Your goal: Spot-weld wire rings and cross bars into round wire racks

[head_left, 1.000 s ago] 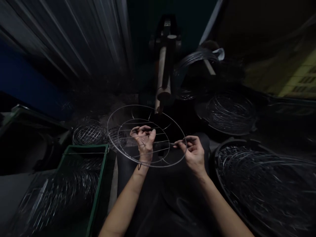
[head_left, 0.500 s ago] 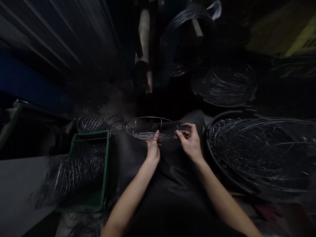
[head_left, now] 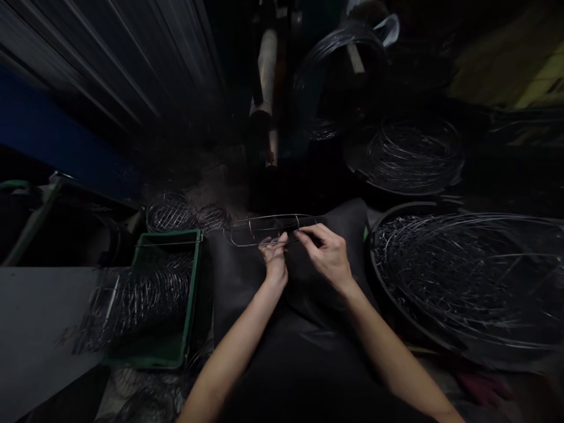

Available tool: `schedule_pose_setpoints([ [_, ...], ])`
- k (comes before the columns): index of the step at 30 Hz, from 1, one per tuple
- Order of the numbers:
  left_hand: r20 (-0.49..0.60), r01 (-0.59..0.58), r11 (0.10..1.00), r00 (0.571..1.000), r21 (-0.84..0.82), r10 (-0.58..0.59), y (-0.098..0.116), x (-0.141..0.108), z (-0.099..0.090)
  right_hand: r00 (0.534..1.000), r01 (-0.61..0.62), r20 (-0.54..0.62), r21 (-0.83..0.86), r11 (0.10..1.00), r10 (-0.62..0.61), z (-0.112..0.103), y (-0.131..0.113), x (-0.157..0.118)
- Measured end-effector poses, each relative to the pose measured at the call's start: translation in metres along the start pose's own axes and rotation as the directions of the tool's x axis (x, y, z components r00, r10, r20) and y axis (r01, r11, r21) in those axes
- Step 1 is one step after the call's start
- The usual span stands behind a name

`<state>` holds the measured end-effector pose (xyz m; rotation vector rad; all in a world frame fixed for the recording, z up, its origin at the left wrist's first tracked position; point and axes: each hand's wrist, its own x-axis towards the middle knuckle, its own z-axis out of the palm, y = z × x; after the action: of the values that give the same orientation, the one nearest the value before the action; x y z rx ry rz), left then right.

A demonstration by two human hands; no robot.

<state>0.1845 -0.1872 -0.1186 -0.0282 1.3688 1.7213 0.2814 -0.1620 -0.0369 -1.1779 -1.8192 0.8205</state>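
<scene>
Nearest, a dark cloth [head_left: 273, 376] covers the person's lap at six o'clock. Just beyond it, the left hand [head_left: 275, 258] has its grip around the underside of a wire rack [head_left: 268, 229], thumb up; the rack is tilted almost edge-on above the cloth, near the dial's centre. The right hand [head_left: 326, 251], at its four o'clock, has its grip pinched on the wires at the rack's right part. At eight o'clock a green crate [head_left: 194, 294] holds many bent wire pieces; just past three, a black tub [head_left: 379, 279] holds a tangle of wire. Round gridded pieces [head_left: 171, 212] lie at nine. Farther off, wire loops [head_left: 409, 155] lie at two, and a larger coil [head_left: 339, 36] stands at one.
</scene>
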Motion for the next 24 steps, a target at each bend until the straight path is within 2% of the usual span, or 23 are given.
schedule_pose_setpoints([
  [4,0.031,-0.195,0.981,0.98,0.011,0.194,0.011,0.005,0.002,1.0,0.014,-0.002,-0.014,1.0,-0.014,-0.002,-0.002,-0.007],
  [6,0.052,-0.355,0.933,0.934,0.049,0.353,0.02,0.007,0.003,1.0,-0.006,0.001,-0.002,1.0,0.006,-0.003,0.0,-0.012],
  [8,0.091,-0.523,0.847,0.852,0.094,0.515,0.032,0.006,0.006,0.999,-0.032,0.001,0.042,0.999,0.032,-0.003,0.002,-0.017],
  [11,0.154,-0.719,0.681,0.695,0.141,0.702,0.052,0.002,0.011,0.995,-0.101,-0.009,0.159,0.982,0.103,-0.002,0.006,-0.024],
  [13,0.184,-0.8,0.58,0.6,0.154,0.778,0.062,-0.001,0.014,0.986,-0.158,-0.008,0.243,0.957,0.165,-0.001,0.008,-0.029],
  [15,0.21,-0.838,0.518,0.544,0.17,0.812,0.065,-0.004,0.015,0.979,-0.196,0.001,0.3,0.934,0.205,0.001,0.01,-0.032],
  [21,0.244,-0.874,0.419,0.474,0.247,0.846,0.058,-0.003,0.01,0.968,-0.24,0.022,0.366,0.899,0.249,0.005,0.016,-0.038],
  [23,0.249,-0.873,0.409,0.472,0.264,0.846,0.057,-0.001,0.009,0.964,-0.255,0.028,0.365,0.895,0.264,0.005,0.017,-0.039],
  [24,0.246,-0.866,0.42,0.484,0.271,0.84,0.057,0.0,0.009,0.965,-0.252,0.024,0.35,0.902,0.261,0.005,0.018,-0.038],
])
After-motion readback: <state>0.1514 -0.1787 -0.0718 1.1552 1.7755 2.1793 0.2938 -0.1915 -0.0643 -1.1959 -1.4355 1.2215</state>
